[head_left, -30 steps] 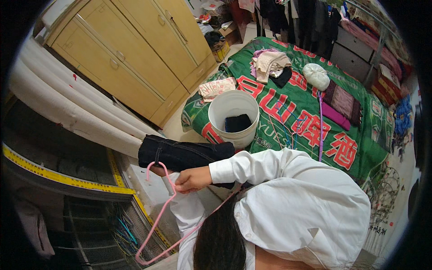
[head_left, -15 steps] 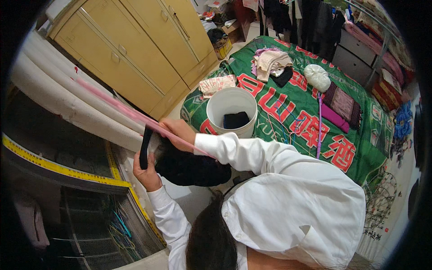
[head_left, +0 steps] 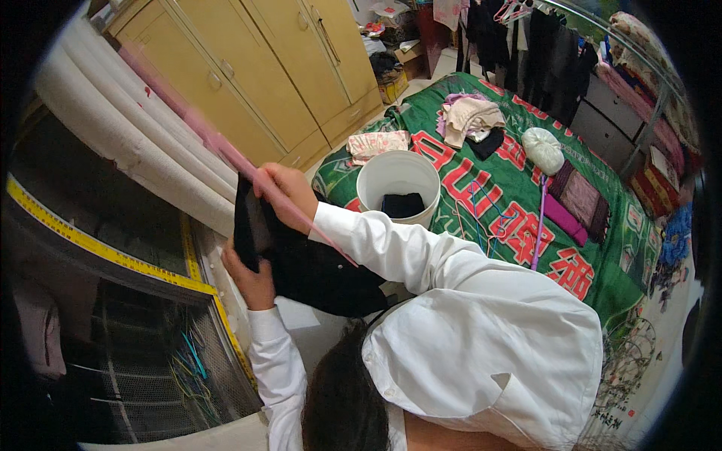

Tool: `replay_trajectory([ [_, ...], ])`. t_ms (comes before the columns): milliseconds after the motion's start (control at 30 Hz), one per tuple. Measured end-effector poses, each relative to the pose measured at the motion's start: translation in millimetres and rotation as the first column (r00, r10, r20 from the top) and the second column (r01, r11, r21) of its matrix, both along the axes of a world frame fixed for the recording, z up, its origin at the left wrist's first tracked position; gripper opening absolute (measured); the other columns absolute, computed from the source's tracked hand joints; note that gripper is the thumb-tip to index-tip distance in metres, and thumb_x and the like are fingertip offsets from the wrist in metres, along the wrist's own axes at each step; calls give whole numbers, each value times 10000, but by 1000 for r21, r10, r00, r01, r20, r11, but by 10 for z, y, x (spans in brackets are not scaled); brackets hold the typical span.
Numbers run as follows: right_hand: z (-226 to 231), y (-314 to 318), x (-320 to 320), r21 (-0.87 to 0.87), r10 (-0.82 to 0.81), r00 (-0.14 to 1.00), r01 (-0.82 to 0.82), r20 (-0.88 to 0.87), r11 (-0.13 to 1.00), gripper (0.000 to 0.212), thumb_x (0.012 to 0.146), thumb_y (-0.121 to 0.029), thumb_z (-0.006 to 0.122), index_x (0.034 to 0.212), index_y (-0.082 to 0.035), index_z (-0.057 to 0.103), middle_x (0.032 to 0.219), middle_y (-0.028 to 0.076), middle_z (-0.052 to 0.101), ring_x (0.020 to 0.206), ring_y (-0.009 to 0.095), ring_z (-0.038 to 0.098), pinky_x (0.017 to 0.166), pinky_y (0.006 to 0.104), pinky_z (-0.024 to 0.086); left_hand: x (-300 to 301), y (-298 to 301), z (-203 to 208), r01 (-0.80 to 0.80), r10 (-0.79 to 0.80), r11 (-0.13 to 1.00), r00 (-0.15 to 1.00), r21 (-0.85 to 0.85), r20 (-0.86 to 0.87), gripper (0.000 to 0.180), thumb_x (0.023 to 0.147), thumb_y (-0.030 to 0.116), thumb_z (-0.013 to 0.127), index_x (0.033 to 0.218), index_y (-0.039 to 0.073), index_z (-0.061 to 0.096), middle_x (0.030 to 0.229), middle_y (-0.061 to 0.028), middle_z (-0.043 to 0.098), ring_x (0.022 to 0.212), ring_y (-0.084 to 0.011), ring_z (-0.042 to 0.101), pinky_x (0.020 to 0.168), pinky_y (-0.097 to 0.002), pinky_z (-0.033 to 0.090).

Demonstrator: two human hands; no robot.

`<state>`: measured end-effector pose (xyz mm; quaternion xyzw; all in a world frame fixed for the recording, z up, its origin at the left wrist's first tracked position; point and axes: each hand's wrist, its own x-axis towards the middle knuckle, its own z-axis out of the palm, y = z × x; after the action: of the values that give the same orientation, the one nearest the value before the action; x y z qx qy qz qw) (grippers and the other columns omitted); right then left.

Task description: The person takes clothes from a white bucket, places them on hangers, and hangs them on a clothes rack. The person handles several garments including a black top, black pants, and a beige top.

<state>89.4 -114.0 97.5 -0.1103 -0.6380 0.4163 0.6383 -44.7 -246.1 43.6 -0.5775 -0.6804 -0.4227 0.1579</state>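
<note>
My right hand [head_left: 289, 192] is closed around a long pink pole [head_left: 218, 146], which slants from the upper left down across my right forearm. The far end of the pole is blurred. Its grip also lies at the upper edge of a black garment [head_left: 323, 270]. Lower down, my left hand [head_left: 250, 279] pinches the garment's left edge. The dark cloth stretches between both hands and hangs towards my body; its exact kind is not clear. Behind my right forearm stands a white bucket [head_left: 366, 180] with a folded dark cloth [head_left: 403, 205] inside.
On the left are a white curtain [head_left: 150, 135] and a window frame with yellow tape [head_left: 98, 244]. A yellow wardrobe [head_left: 248, 68] stands behind. Folded clothes [head_left: 470, 120], hangers [head_left: 481, 214], a purple rod [head_left: 540, 225] and a white bundle [head_left: 541, 150] lie on a green cover [head_left: 519, 233].
The black garment is spread wider between my hands, and its strip-like edge has opened out. The pink pole tilts more steeply. My view has shifted slightly, moving the room right and down.
</note>
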Motion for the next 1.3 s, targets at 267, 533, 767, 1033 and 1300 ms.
replay_trajectory([
  [267, -88, -76, -209, -299, 334, 938, -347, -95, 889, 418, 971, -366, 449, 711, -55, 554, 550, 26, 472, 516, 126, 459, 490, 282, 359, -113, -101, -511, -90, 142, 989, 813, -119, 565, 698, 689, -76, 572, 1337, 90, 373, 1172, -185, 486, 1010, -309, 532, 866, -392, 464],
  [533, 16, 237, 199, 25, 234, 943, -246, 239, 969, 364, 963, -295, 468, 729, -42, 585, 608, 94, 533, 551, 215, 495, 540, 329, 399, -368, -545, -133, 125, -266, 964, 421, 235, 867, 341, 841, 11, 503, 1177, 65, 487, 947, -63, 617, 741, -155, 600, 571, -268, 495],
  [767, 47, 176, 254, -47, 282, 924, -279, 259, 959, 374, 964, -316, 477, 755, -37, 614, 601, 71, 542, 567, 173, 507, 549, 333, 419, -80, -337, -465, -14, 81, 954, 974, -300, 212, 596, 776, -31, 650, 1301, 78, 390, 904, -114, 537, 720, -184, 554, 627, -301, 485],
  [1033, -47, 394, 342, -563, 463, 835, -545, -298, 621, 336, 993, -332, 428, 762, -96, 496, 557, -47, 373, 417, 60, 306, 365, 217, 202, -657, -295, -416, 187, -379, 917, 130, 353, 916, 290, 879, 52, 510, 1163, -5, 504, 1049, -127, 604, 888, -235, 630, 785, -355, 553],
  [1300, 22, 508, -199, -669, 126, 805, -559, -580, 489, 316, 977, -360, 442, 793, -106, 485, 577, -35, 381, 417, 82, 315, 369, 242, 234, 126, -73, -25, 394, -310, 907, 383, 150, 870, 219, 932, 101, 530, 1101, -32, 569, 972, -40, 608, 831, -102, 562, 748, -223, 461],
])
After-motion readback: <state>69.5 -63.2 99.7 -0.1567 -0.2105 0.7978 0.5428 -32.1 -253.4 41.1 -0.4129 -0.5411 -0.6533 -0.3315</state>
